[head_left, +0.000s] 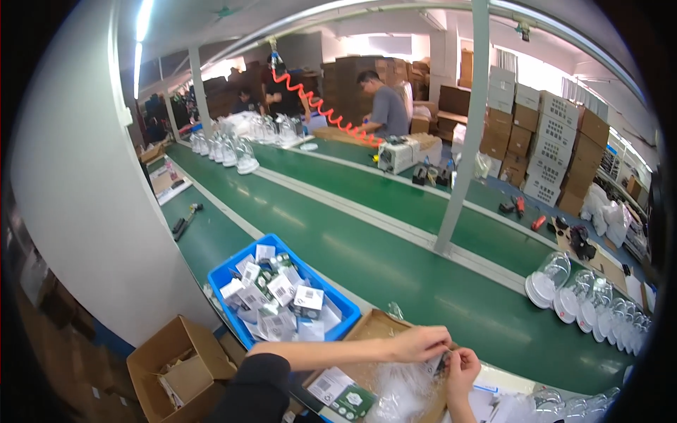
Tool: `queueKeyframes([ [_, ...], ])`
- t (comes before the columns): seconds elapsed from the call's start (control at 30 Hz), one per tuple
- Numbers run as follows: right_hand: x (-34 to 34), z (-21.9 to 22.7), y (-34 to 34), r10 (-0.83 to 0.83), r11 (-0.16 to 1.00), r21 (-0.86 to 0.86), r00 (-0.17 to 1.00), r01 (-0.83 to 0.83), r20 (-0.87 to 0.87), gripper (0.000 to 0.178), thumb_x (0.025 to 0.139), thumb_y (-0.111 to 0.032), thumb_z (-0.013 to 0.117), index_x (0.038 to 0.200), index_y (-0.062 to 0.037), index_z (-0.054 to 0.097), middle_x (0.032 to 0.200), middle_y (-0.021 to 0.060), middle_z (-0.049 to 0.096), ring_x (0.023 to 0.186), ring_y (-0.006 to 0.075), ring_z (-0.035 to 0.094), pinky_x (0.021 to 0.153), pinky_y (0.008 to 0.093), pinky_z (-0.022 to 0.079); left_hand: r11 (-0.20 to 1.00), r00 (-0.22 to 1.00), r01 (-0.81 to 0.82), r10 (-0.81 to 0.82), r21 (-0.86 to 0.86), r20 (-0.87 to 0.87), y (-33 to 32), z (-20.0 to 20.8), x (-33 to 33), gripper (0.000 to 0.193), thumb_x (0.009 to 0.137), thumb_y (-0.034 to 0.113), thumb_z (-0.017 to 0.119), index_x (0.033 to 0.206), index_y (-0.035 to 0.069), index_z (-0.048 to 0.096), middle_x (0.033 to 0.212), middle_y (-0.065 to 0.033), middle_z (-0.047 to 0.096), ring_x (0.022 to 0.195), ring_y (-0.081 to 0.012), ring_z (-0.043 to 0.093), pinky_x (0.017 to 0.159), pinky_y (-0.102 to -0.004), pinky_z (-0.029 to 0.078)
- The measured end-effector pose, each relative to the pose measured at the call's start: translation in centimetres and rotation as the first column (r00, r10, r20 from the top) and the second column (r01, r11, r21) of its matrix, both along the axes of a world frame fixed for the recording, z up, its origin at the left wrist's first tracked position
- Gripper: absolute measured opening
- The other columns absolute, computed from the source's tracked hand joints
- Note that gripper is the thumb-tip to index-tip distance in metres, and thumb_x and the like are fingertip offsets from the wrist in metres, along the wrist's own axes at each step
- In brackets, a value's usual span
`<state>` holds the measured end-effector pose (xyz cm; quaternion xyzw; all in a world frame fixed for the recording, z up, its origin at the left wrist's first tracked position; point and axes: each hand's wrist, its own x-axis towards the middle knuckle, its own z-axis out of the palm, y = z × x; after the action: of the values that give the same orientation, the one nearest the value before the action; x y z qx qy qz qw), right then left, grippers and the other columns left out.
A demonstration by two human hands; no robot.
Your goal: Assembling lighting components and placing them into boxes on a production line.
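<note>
My left hand (423, 343) reaches across from the left, its fingers pinched together above the right part of a shallow cardboard tray (363, 326). Close beside it, my right hand (462, 370) is also closed, fingertips nearly meeting the left ones. Between them is a small grey-and-dark piece (436, 364), mostly hidden by the fingers, so its kind is unclear. Below the hands, clear plastic bags (398, 388) lie in the tray. Flat white-and-green printed cards (342, 395) lie at the tray's near left.
A blue bin (349, 321) full of small white-and-green boxes (281, 289) stands left of the tray. An open carton (151, 352) sits lower left. Ahead runs a green conveyor belt (317, 243), with a white post (462, 162) beyond. Clear domes (543, 282) line the right; people work across.
</note>
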<state>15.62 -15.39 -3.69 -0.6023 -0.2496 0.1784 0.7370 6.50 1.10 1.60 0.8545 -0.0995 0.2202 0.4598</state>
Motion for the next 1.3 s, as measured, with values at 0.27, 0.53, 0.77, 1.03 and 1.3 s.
queueKeyframes([
  [0.27, -1.5, 1.2, -0.3, 0.287, 0.923, -0.37, 0.826, -0.103, 0.486, 0.02, 0.075, -0.005, 0.071, 0.093, -0.0027, 0.063, 0.085, 0.0104, 0.064, 0.073, 0.0229, 0.063, 0.068, 0.0292, 0.051, 0.923, 0.951, -0.31, 0.307, 0.229, 0.048, 6.9, 7.8, -10.8, 0.009, 0.083, 0.003, 0.066, 0.091, 0.003, 0.061, 0.081, -0.0109, 0.059, 0.069, -0.0265, 0.061, 0.059, -0.034, 0.048],
  [0.53, -2.5, 2.5, 0.3, 0.473, 0.844, -0.535, 0.516, -0.032, 0.714, 0.029, 0.07, -0.014, 0.075, 0.095, -0.0048, 0.064, 0.104, 0.0118, 0.06, 0.097, 0.0318, 0.058, 0.086, 0.0409, 0.047, 0.638, 0.74, -0.586, 0.673, 0.5, 0.008, 9.9, 9.8, -20.9, 0.019, 0.076, 0.004, 0.071, 0.092, 0.003, 0.062, 0.083, -0.0085, 0.059, 0.071, -0.0214, 0.062, 0.061, -0.0308, 0.049],
  [0.77, -2.6, 1.4, -0.3, 0.427, 0.883, -0.467, 0.496, -0.048, 0.756, 0.01, 0.076, -0.013, 0.069, 0.078, -0.0057, 0.062, 0.081, 0.0079, 0.061, 0.083, 0.0285, 0.059, 0.076, 0.0407, 0.047, 0.86, 0.957, -0.013, 0.159, 0.51, -0.243, 5.0, 6.5, -12.0, 0.02, 0.086, 0.023, 0.065, 0.087, 0.007, 0.055, 0.079, -0.011, 0.055, 0.073, -0.032, 0.06, 0.061, -0.0407, 0.049],
  [1.03, -2.7, 2.0, 0.0, 0.278, 0.948, -0.296, 0.762, -0.118, 0.585, 0.008, 0.084, -0.01, 0.064, 0.089, -0.0041, 0.062, 0.085, 0.01, 0.061, 0.076, 0.0263, 0.062, 0.067, 0.0358, 0.05, 0.878, 0.601, 0.478, -0.307, 0.024, -0.738, 2.6, 1.5, -11.2, 0.046, 0.075, 0.045, 0.078, 0.098, 0.007, 0.065, 0.089, -0.0116, 0.066, 0.081, -0.0267, 0.064, 0.07, -0.0359, 0.05],
  [1.3, -2.1, 1.1, -0.5, 0.294, 0.94, -0.316, 0.778, -0.13, 0.556, 0.009, 0.085, -0.013, 0.064, 0.09, -0.0053, 0.061, 0.084, 0.0084, 0.061, 0.078, 0.0248, 0.062, 0.068, 0.0357, 0.049, 0.898, 0.624, 0.422, -0.386, -0.124, -0.679, 3.9, -4.6, -11.7, 0.032, 0.072, 0.007, 0.078, 0.096, 0.006, 0.058, 0.074, -0.0016, 0.048, 0.066, -0.0142, 0.044, 0.06, -0.0285, 0.04],
])
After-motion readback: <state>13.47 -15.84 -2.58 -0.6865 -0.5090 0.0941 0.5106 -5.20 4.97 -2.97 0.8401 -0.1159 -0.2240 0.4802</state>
